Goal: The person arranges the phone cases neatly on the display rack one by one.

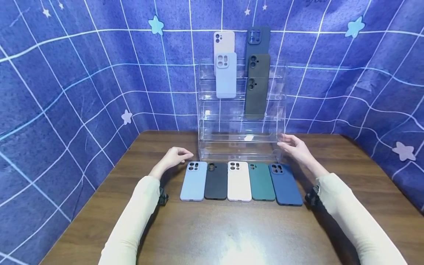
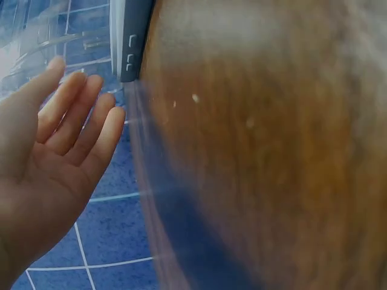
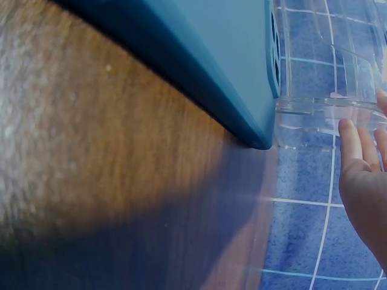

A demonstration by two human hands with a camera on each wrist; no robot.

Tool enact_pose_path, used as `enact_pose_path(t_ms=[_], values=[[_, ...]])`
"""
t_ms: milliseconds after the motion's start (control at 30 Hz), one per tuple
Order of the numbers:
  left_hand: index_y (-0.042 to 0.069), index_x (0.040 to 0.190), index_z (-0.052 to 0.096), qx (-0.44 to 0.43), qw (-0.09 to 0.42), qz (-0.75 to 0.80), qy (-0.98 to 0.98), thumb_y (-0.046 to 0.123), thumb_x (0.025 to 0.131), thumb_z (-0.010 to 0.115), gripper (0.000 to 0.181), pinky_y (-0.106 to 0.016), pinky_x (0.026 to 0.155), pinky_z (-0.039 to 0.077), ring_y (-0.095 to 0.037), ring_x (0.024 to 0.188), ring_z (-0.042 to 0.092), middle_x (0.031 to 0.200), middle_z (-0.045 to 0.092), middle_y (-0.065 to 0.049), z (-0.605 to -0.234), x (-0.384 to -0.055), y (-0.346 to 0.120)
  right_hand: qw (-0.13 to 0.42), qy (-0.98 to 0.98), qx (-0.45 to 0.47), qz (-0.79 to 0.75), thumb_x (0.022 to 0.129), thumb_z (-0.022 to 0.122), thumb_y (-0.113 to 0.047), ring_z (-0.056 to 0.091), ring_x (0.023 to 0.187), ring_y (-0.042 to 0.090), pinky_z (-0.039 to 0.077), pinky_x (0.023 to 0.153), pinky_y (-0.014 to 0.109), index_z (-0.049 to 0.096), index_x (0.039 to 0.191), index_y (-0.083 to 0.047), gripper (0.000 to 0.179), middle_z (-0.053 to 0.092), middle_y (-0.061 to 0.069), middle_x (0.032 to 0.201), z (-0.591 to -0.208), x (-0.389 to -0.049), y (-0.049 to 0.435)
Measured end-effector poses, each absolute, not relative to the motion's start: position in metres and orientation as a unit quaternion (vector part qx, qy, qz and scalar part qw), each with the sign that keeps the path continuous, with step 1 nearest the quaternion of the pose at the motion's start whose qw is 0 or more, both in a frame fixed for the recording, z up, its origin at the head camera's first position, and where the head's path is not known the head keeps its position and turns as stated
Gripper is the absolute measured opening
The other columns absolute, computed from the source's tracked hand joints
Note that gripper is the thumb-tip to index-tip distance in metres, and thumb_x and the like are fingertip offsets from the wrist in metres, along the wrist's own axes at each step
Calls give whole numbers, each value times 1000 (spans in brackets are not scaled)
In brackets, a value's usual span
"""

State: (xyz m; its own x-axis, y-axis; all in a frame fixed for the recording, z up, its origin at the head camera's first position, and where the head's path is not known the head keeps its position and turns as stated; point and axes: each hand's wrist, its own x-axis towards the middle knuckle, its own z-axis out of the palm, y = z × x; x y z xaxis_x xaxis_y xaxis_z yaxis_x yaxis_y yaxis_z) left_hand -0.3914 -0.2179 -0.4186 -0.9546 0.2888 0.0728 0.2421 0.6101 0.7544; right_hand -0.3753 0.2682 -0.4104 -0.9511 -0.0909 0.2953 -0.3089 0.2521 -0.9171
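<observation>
My left hand (image 1: 175, 156) is just off the lower left corner of the clear stepped stand (image 1: 240, 147), fingers loosely extended and holding nothing. A light blue phone case (image 1: 193, 186) lies close below it. At the stand's lower right side is my right hand (image 1: 296, 148), its fingers reaching the edge; firm contact cannot be told. In front of the stand, a row continues with a black case (image 1: 216, 186), a cream case (image 1: 240, 186), a green case (image 1: 263, 186) and a dark blue case (image 1: 289, 189).
On the stand's upper tiers lean a pale pink case (image 1: 224, 40), a pale blue case (image 1: 226, 82), a navy case (image 1: 264, 40) and dark grey-green cases (image 1: 256, 99). Behind the wooden table (image 1: 198, 232) hangs a blue grid-patterned cloth (image 1: 99, 92).
</observation>
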Motion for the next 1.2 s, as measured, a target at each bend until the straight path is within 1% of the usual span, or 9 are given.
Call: enact_pose_path(t_ms=[100, 233, 367, 433, 500, 567, 700, 967, 1200], values=[[5, 104, 70, 147, 38, 391, 908, 31, 90, 63, 31, -28, 72, 56, -15, 75, 68, 103, 71, -11, -420, -390, -218, 91, -784, 129, 600, 89, 66, -20, 59, 85, -7, 51, 72, 13, 42, 134, 6, 58, 64, -15, 101, -411, -375, 268], [5, 104, 71, 168, 45, 357, 918, 24, 90, 64, 25, -23, 66, 53, -9, 70, 62, 102, 71, -10, -421, -389, -217, 93, -788, 127, 595, 89, 65, -20, 59, 85, -8, 51, 71, 11, 41, 136, 5, 58, 62, -20, 97, -410, -375, 267], [3, 102, 71, 174, 44, 341, 923, 17, 87, 66, 21, -22, 60, 48, -10, 64, 57, 91, 71, -10, -418, -387, -217, 91, -786, 125, 599, 89, 65, -20, 58, 85, -7, 50, 71, 11, 40, 136, 4, 58, 62, -14, 103, -409, -374, 266], [3, 102, 71, 165, 51, 340, 924, 15, 86, 67, 20, -22, 59, 47, -10, 62, 56, 90, 71, -10, -418, -384, -217, 87, -786, 127, 599, 90, 64, -20, 58, 85, -7, 51, 71, 12, 40, 137, 5, 58, 63, -11, 105, -408, -373, 266], [2, 103, 70, 155, 63, 339, 926, 15, 86, 67, 21, -22, 59, 47, -9, 62, 55, 91, 71, -10, -419, -382, -217, 86, -786, 130, 598, 90, 64, -20, 59, 85, -7, 51, 72, 12, 40, 136, 6, 58, 63, -13, 104, -408, -373, 266], [3, 104, 70, 146, 76, 338, 927, 17, 86, 67, 23, -21, 59, 49, -8, 64, 57, 95, 71, -9, -419, -380, -217, 88, -788, 133, 594, 90, 64, -19, 59, 85, -7, 51, 72, 12, 40, 136, 6, 58, 63, -18, 101, -408, -372, 266], [3, 103, 71, 129, 94, 344, 925, 21, 86, 68, 25, -22, 63, 51, -8, 69, 59, 95, 72, -8, -420, -378, -216, 95, -786, 137, 595, 89, 65, -19, 59, 84, -7, 51, 72, 11, 40, 134, 8, 58, 61, -24, 95, -408, -372, 269], [2, 96, 72, 121, 85, 344, 927, 20, 84, 70, 22, -24, 64, 55, -9, 66, 63, 94, 72, -10, -421, -377, -215, 93, -797, 124, 583, 89, 64, -19, 58, 83, -7, 50, 72, 10, 41, 134, 6, 56, 61, -3, 104, -407, -372, 270], [1, 94, 71, 139, 78, 355, 921, 15, 84, 69, 18, -24, 62, 56, -8, 63, 62, 88, 72, -10, -420, -379, -215, 84, -797, 132, 583, 90, 64, -18, 57, 84, -8, 50, 73, 11, 39, 136, 7, 58, 61, -7, 105, -405, -370, 271]])
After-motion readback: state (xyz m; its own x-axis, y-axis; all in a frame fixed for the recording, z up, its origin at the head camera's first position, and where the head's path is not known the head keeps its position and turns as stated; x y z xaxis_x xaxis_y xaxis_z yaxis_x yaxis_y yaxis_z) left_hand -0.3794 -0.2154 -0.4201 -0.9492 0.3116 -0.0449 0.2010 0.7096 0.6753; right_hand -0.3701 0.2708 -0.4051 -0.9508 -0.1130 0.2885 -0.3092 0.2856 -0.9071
